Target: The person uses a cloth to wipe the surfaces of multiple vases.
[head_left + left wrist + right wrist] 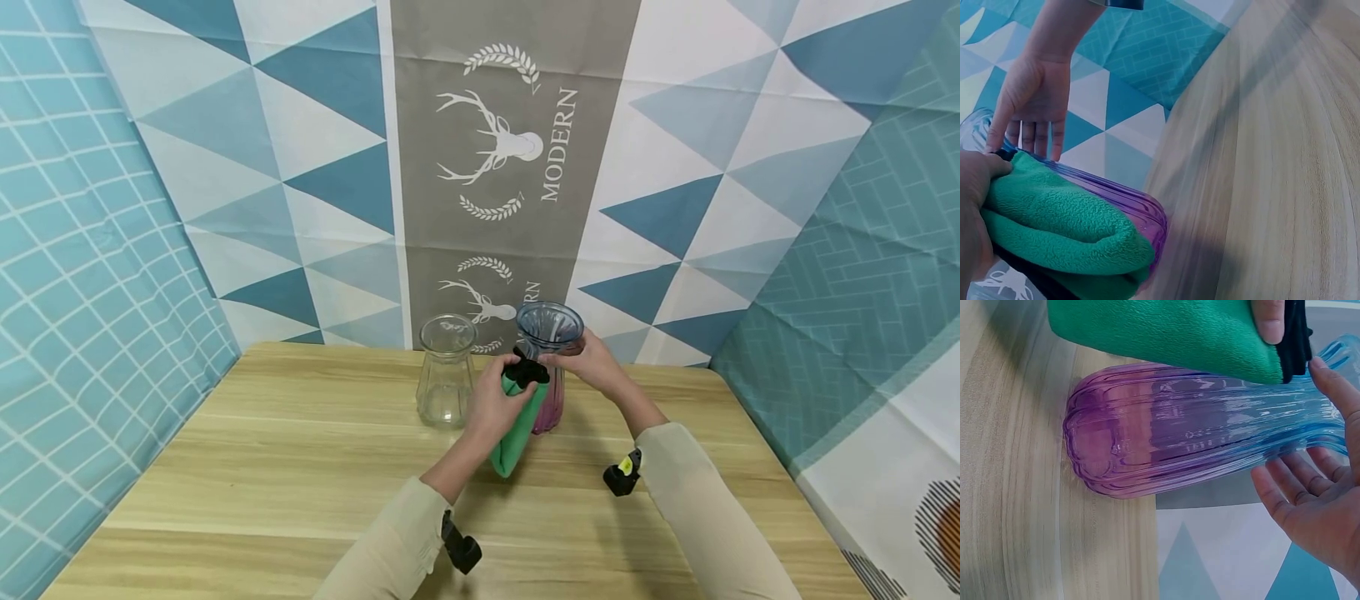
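Note:
A ribbed glass vase (pixel 551 327), blue at its flared top and purple at the base (pixel 1116 434), stands upright on the table's far side. My right hand (pixel 594 364) holds it by the neck, the fingers behind and the thumb (pixel 1334 384) on the near side. In my left hand (pixel 495 407) I grip a folded green fleecy cloth (pixel 519 437) by its bunched black end (pixel 528 372). The cloth hangs down in front of the vase and hides part of it. My right thumb tip lies close to the black end; whether they touch I cannot tell.
A clear glass vase (pixel 444 392) stands upright just left of my left hand. The wooden table (pixel 262 467) meets a patterned wall covering (pixel 330 208) close behind both vases. A black wrist camera (pixel 461 546) sits on my left sleeve, another (pixel 621 477) on the right.

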`<state>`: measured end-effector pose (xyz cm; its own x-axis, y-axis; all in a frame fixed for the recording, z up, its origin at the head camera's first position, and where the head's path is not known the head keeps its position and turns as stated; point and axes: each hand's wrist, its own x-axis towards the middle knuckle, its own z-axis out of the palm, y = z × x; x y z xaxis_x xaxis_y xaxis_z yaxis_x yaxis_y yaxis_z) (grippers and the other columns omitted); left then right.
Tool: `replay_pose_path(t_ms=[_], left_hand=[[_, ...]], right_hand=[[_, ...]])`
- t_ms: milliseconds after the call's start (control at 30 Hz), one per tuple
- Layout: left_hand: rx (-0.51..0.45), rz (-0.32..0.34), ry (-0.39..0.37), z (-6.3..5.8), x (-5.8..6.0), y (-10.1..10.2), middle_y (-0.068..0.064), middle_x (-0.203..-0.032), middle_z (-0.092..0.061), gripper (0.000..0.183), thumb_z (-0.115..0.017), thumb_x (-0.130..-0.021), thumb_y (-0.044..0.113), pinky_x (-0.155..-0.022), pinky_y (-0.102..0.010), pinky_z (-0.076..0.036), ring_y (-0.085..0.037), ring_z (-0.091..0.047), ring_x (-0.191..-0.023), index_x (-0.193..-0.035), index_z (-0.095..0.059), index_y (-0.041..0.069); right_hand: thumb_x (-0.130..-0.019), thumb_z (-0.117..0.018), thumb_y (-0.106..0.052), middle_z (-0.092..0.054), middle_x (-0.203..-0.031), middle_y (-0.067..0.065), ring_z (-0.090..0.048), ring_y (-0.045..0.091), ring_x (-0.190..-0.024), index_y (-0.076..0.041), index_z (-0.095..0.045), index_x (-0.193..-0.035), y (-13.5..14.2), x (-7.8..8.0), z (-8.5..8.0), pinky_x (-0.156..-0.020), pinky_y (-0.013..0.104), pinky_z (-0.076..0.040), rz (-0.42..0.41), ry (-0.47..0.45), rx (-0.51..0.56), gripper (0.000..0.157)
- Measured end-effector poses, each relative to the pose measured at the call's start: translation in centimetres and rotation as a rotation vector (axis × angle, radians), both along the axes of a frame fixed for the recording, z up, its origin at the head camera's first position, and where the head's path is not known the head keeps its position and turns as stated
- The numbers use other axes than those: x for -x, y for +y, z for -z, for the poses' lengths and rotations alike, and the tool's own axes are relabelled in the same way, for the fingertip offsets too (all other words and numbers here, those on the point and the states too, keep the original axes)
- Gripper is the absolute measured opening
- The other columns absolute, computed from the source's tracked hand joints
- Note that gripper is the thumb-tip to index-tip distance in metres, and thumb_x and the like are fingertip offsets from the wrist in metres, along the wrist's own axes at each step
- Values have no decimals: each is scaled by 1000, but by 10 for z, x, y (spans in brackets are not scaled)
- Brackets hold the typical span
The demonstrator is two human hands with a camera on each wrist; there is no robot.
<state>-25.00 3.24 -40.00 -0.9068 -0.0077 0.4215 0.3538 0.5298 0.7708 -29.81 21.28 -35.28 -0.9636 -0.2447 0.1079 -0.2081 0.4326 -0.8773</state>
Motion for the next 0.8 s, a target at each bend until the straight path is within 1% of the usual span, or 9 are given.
replay_pose_path(t_ms=[167,267,400,500,667,800], left_hand=[[-10,-10,47,0,1,3,-7,-121,-60,44,-70,-83,29,-92,-40,-49,-24,-58,-114,-120,-55,11],[-6,-17,61,0,1,4,-7,-121,-60,44,-71,-83,29,-90,-40,-50,-24,-59,-112,-120,-56,10],[1,-21,52,0,1,5,-6,-120,-60,42,-71,-83,29,-90,-39,-50,-23,-59,-112,-118,-56,12],[19,-24,45,1,1,4,-5,-118,-60,40,-71,-83,29,-91,-39,-50,-23,-59,-112,-116,-56,13],[61,-34,41,5,2,4,-5,-117,-60,38,-72,-82,29,-90,-39,-50,-23,-59,-111,-113,-57,13],[76,-35,38,8,2,4,-4,-119,-60,37,-72,-82,29,-90,-39,-50,-23,-59,-110,-112,-57,13]], right_hand=[[-80,-73,-34,-53,-130,18,-54,34,-117,-13,-33,-142,3,0,0,-93,49,-48,-14,-3,-2,77],[-82,-71,-35,-54,-130,17,-53,33,-118,-14,-34,-141,6,-2,0,-92,48,-48,-23,-26,0,73],[-83,-69,-38,-54,-130,15,-53,31,-118,-15,-36,-141,8,-2,0,-86,39,-48,-34,-38,-14,70],[-84,-69,-38,-55,-129,14,-54,30,-116,-15,-38,-140,9,-1,1,-83,36,-48,-38,-33,-20,68],[-83,-69,-37,-57,-127,14,-56,30,-113,-15,-41,-138,9,-1,1,-80,34,-48,-29,-24,-21,65],[-83,-69,-37,-58,-125,15,-57,29,-111,-14,-42,-136,9,-1,1,-79,33,-48,-28,-15,-29,64]])
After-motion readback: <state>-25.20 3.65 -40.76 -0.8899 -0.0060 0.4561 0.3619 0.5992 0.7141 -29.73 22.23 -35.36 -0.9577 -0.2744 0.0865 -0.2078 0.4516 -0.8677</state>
